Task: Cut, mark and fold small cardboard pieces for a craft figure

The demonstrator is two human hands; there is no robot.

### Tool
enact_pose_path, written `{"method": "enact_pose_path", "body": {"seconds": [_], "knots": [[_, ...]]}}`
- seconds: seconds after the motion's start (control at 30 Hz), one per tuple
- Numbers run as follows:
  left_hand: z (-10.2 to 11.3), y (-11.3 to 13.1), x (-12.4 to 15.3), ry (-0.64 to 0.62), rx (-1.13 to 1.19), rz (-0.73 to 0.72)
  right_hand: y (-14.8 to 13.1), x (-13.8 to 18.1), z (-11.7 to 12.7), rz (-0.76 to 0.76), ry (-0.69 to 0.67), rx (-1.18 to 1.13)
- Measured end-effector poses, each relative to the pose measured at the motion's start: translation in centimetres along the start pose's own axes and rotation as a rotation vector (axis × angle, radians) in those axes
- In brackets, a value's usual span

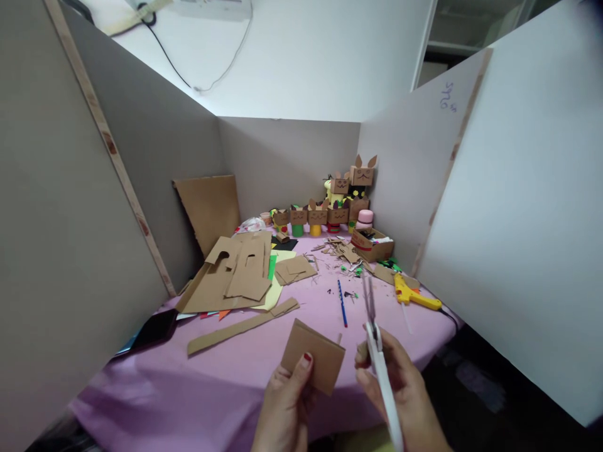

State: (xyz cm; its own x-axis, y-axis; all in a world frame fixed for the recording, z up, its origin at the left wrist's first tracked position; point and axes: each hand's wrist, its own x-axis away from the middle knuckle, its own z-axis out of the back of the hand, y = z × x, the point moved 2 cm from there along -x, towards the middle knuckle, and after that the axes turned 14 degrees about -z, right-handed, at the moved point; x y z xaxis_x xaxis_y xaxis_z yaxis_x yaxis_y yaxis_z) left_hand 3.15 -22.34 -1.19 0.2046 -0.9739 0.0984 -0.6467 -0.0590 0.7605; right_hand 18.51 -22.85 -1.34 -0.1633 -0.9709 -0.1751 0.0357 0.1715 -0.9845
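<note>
My left hand (289, 395) grips a small square of brown cardboard (313, 355), thumb on its face, above the front of the table. To its right, my right hand (400, 392) is closed around white-handled scissors (380, 361), blades pointing up and away. A small brown bit shows by the right fingertips; I cannot tell whether it is held. The blades are apart from the cardboard square. Beyond the hands lie a blue pencil (342, 304) and a long cardboard strip (242, 328).
Cardboard sheets (249, 270) lie at left, near a dark phone (153, 329). A yellow glue gun (417, 294) rests at right. Cardboard scraps (346, 250) and an open box (372, 248) sit farther back. Several cardboard-headed animal figures (317, 216) stand before grey partitions (289, 147).
</note>
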Motion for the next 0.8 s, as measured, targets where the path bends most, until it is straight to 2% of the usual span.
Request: {"method": "enact_pose_path", "body": {"seconds": [0.13, 0.23, 0.4, 0.5, 0.67, 0.8], "knots": [[1.0, 1.5, -0.2, -0.023, -0.041, -0.062, -1.2, 0.4, 4.0, -0.017, -0.204, 0.315], [1.5, 2.2, -0.4, -0.063, -0.042, -0.084, -2.3, 1.1, 5.7, -0.043, -0.311, 0.478], [1.3, 2.4, -0.4, -0.105, -0.051, -0.109, -3.3, 1.7, 5.9, -0.083, -0.402, 0.575], [0.9, 2.6, 0.0, -0.125, -0.078, -0.088, -3.6, 1.7, 5.7, -0.051, -0.412, 0.58], [0.6, 2.8, 0.3, -0.071, -0.068, -0.086, -3.6, 1.6, 5.7, -0.035, -0.403, 0.585], [0.6, 2.6, 0.4, -0.082, -0.06, -0.073, -3.4, 1.6, 5.7, -0.028, -0.425, 0.599]]}}
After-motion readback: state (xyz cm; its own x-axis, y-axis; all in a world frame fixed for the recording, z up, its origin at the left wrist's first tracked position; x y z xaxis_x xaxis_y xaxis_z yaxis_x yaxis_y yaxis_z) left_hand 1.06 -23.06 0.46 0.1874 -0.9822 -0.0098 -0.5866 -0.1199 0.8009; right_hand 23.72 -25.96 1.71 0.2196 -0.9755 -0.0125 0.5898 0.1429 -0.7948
